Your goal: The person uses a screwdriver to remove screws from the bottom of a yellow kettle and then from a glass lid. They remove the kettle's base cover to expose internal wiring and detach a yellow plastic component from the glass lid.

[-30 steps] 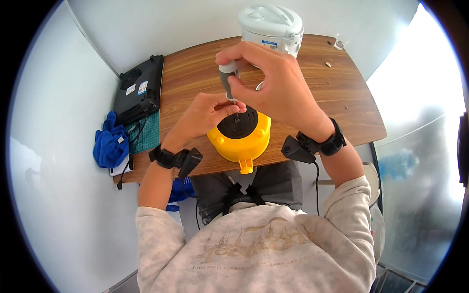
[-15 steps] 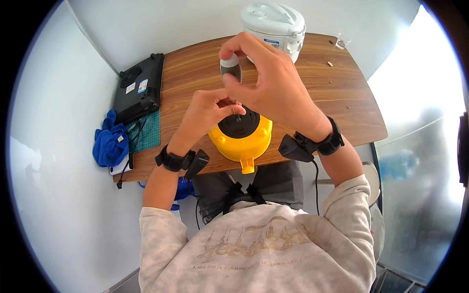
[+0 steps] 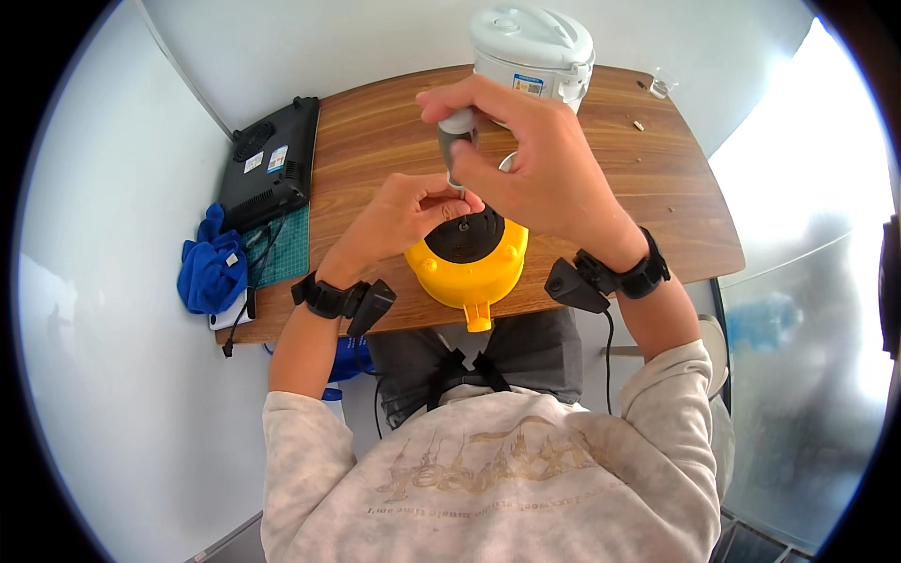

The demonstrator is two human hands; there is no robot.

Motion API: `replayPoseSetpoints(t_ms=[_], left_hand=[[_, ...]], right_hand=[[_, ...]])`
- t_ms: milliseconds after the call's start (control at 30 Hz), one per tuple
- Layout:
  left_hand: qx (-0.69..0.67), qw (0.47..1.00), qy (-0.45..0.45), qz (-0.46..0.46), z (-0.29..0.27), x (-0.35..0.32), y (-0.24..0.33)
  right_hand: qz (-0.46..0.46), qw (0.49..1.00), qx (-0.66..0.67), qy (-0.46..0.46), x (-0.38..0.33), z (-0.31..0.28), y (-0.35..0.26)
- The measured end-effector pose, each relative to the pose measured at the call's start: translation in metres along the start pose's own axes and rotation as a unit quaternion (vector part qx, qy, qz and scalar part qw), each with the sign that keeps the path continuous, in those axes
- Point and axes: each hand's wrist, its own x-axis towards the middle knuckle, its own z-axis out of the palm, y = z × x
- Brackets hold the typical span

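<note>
Screwdriver (image 3: 452, 143) stands nearly upright, pointing down at black base (image 3: 465, 248)

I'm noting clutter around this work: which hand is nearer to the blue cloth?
Left. The left hand is right of the blue cloth, at the shaft of the screwdriver; the right hand is farther right, at its handle.

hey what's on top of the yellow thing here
On the yellow thing is a round black disc, with a screwdriver held above it in the right hand. That hand and the left hand cover the far side, so that's hidden.
</note>
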Motion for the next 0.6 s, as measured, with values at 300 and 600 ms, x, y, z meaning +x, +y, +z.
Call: replayPoseSetpoints(t_ms=[300, 600], left_hand=[[0.11, 0.989, 0.081, 0.057, 0.0, 0.002, -0.012], [0.155, 0.983, 0.077, 0.055, 0.005, 0.004, -0.016]], right_hand=[[0.031, 1.0, 0.002, -0.003, -0.004, 0.002, 0.003], [0.093, 0.995, -0.041, 0.004, -0.003, 0.002, -0.001]])
